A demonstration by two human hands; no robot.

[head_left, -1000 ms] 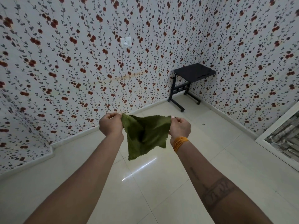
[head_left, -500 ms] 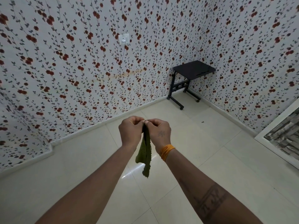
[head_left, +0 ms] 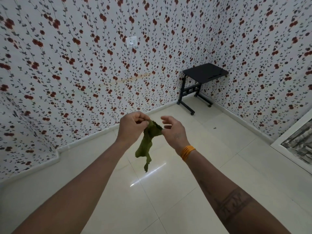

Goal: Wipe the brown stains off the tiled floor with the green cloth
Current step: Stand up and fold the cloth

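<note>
**Green cloth held above the tiled floor**

The left hand (head_left: 133,127) pinched the green cloth (head_left: 148,142) at its top, its grip curled tight around the fabric. The cloth hung bunched over the tiled floor (head_left: 168,191). At three o'clock of the cloth, the right hand (head_left: 173,130) had its grip loosely spread, fingers relaxed, thumb touching the cloth's edge. A black side table (head_left: 204,73) stood at one o'clock, in the corner.

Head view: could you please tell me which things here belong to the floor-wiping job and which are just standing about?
For the job:
green cloth, pinched by the left hand
right hand, open beside it
tiled floor

Just there:
black table
wall socket
orange wristband
</note>
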